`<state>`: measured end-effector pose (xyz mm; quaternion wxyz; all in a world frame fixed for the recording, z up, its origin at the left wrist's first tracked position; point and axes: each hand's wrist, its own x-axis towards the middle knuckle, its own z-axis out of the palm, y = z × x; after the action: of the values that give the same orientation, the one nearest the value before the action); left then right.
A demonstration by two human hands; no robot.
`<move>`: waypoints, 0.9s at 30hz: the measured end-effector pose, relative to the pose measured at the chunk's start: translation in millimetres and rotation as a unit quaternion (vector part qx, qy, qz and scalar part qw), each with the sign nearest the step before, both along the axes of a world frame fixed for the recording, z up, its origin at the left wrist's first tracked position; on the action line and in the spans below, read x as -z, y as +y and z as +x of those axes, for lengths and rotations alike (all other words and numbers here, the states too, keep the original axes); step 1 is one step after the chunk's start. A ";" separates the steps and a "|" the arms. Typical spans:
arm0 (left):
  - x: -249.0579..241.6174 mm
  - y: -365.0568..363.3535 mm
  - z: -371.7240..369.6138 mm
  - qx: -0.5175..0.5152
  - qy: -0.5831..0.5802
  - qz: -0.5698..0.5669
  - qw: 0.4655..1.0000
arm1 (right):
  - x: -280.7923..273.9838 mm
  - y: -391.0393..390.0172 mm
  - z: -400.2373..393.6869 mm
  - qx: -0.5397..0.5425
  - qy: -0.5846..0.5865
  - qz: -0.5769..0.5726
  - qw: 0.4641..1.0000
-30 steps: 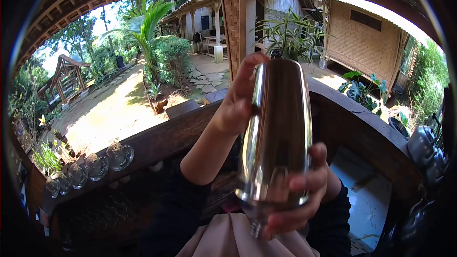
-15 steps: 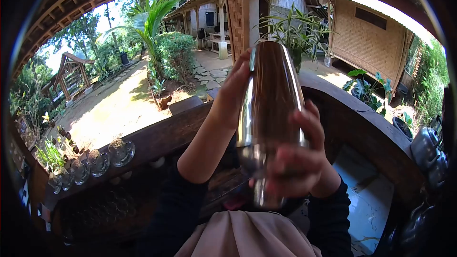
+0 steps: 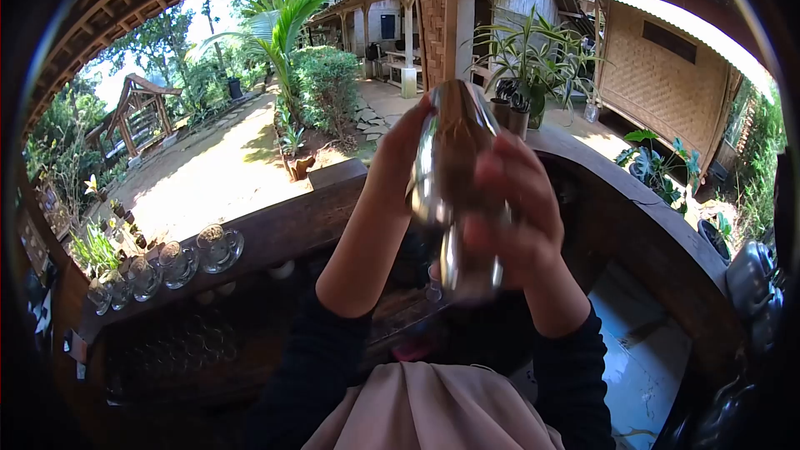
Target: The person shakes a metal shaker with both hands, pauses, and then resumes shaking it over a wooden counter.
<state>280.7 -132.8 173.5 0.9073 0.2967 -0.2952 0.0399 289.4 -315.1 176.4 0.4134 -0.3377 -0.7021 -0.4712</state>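
Observation:
A shiny metal cocktail shaker (image 3: 457,137) is held up in front of me in both hands, its wide base pointing away and its narrow cap end toward me. My left hand (image 3: 406,140) is closed along the left side near the base, its fingers mostly hidden behind the metal. From the right, my right hand (image 3: 523,204) wraps round the shoulder and lid part, its fingers smeared by motion. The lower cap end is blurred as well.
A dark wooden counter (image 3: 275,217) curves round me, with several glass cups (image 3: 218,248) on its left part. More glassware (image 3: 187,354) stands on a shelf below. At right are metal kettles (image 3: 750,275) and a marbled surface (image 3: 637,367). Potted plants (image 3: 533,58) stand ahead.
The shaker has tipped and now looks shorter, its cap end higher in view. Both hands have moved with it, still holding on. The surroundings have shifted slightly to the right.

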 end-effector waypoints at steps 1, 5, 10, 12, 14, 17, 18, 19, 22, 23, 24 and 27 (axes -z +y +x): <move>6.7 -12.8 -18.4 -0.053 0.003 -0.014 0.999 | 7.9 -13.2 -19.4 0.021 -0.107 0.004 0.994; 18.3 -29.3 -45.3 -0.063 -0.441 0.119 0.887 | 34.7 -2.2 -31.8 -0.085 -0.282 0.095 0.951; 41.2 42.9 36.5 -0.167 -0.082 0.074 0.980 | 19.3 63.8 39.9 -0.065 0.099 -0.024 0.993; 68.5 62.4 52.2 -0.284 -0.185 0.189 0.922 | 24.5 76.9 34.8 -0.072 0.266 -0.076 0.958; 68.4 45.3 14.5 -0.289 -0.106 0.144 0.941 | 28.8 73.9 20.3 -0.043 0.259 -0.057 0.963; 71.9 50.0 -46.8 0.020 0.020 -0.071 0.997 | 41.9 35.9 -26.5 -0.076 -0.081 -0.051 0.993; 74.5 29.7 -73.5 -0.094 -0.125 0.014 0.988 | 49.3 25.3 -45.9 -0.086 -0.168 -0.003 0.982; 69.4 13.3 -95.0 -0.204 -0.265 0.104 0.937 | 49.8 24.2 -54.7 -0.113 -0.238 0.040 0.964; 75.4 30.6 -104.5 -0.230 -0.266 0.172 0.920 | 57.6 55.7 -50.8 -0.237 -0.199 0.080 0.948; 80.2 41.0 -103.0 -0.266 -0.215 0.142 0.929 | 60.2 70.2 -41.5 -0.272 -0.162 0.076 0.945; 79.7 60.9 -101.6 -0.281 -0.120 0.129 0.943 | 56.0 89.8 -29.7 -0.266 -0.104 0.020 0.958; 130.1 136.7 -67.4 -0.324 0.002 0.141 0.935 | 66.0 164.5 -0.3 -0.205 0.188 -0.169 0.946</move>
<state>213.2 4.0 43.4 0.7945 0.5014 -0.1839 0.2892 289.0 -150.6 110.4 0.5621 -0.3338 -0.7353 -0.1787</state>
